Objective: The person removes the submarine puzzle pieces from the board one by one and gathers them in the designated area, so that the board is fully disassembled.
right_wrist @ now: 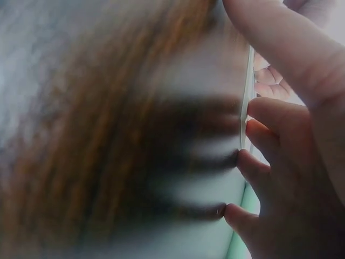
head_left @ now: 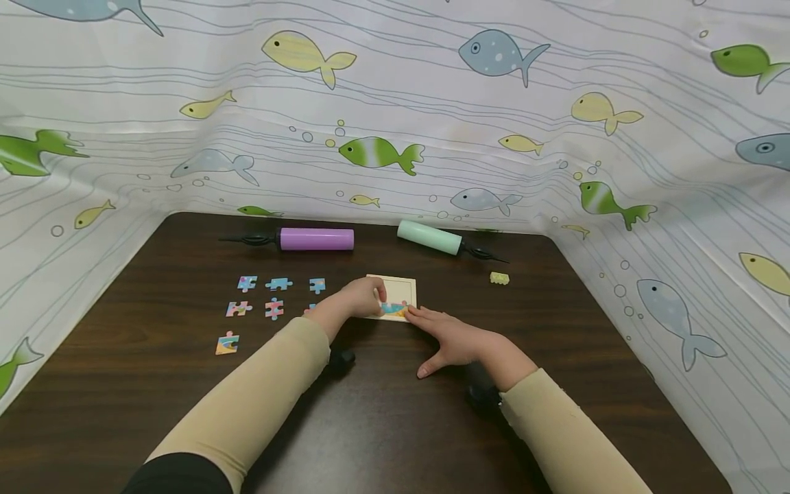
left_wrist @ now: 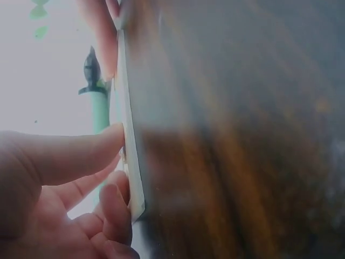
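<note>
A shallow pale wooden puzzle tray [head_left: 400, 288] lies on the table, with colourful jigsaw pieces [head_left: 395, 309] along its near side. Over the tray's left part, my left hand [head_left: 358, 298] pinches a puzzle piece that its fingers mostly hide. The left wrist view puts the thumb [left_wrist: 105, 145] at the tray's edge, with other fingers curled beside it. My right hand [head_left: 457, 339] has its fingers extended, their tips touching the tray's near right corner; its thumb is spread away. From the right wrist side, several fingertips [right_wrist: 250, 156] meet the thin tray edge.
Several loose jigsaw pieces [head_left: 274, 309] lie left of the tray, one partly behind the left arm. Behind are a purple hand pump [head_left: 317, 239] and a mint green one [head_left: 428, 237]. A small yellow block [head_left: 499, 278] sits to the right. Fish-patterned cloth [head_left: 382, 89] surrounds the table.
</note>
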Demonstrator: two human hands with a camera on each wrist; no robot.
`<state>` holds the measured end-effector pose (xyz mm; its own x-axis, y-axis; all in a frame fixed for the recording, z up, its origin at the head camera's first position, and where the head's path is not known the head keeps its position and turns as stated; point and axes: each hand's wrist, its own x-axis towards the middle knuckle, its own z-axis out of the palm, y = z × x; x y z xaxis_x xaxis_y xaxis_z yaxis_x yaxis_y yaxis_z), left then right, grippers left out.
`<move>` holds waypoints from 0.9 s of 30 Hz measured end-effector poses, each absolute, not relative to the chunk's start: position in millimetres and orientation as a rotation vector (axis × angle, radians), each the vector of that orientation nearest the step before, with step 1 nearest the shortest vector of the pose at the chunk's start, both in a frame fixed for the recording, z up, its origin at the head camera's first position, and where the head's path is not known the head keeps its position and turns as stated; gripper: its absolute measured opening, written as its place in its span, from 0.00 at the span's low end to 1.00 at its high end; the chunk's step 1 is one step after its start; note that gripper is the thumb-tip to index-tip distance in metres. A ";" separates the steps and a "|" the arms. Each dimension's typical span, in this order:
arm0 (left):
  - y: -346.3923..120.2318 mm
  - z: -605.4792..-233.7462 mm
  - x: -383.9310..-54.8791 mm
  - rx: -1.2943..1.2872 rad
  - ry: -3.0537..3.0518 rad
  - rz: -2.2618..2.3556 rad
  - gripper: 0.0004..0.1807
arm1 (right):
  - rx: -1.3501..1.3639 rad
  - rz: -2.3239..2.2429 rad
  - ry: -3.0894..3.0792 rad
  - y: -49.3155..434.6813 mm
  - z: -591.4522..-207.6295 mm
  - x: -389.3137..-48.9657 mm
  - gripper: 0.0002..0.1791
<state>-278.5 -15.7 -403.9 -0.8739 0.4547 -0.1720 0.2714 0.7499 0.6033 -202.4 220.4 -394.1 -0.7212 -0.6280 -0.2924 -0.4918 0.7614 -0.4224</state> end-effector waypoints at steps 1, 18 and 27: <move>-16.2 -404.1 -278.4 0.563 2.637 0.854 0.11 | -0.845 -0.444 2.534 220.4 -394.2 -202.6 0.60; -14.7 -407.4 -276.6 0.601 2.596 1.083 0.10 | -0.816 -0.455 2.523 221.4 -396.6 -204.8 0.58; -20.9 -397.3 -270.5 0.583 2.595 1.153 0.05 | -0.811 -0.460 2.528 221.5 -397.8 -205.7 0.58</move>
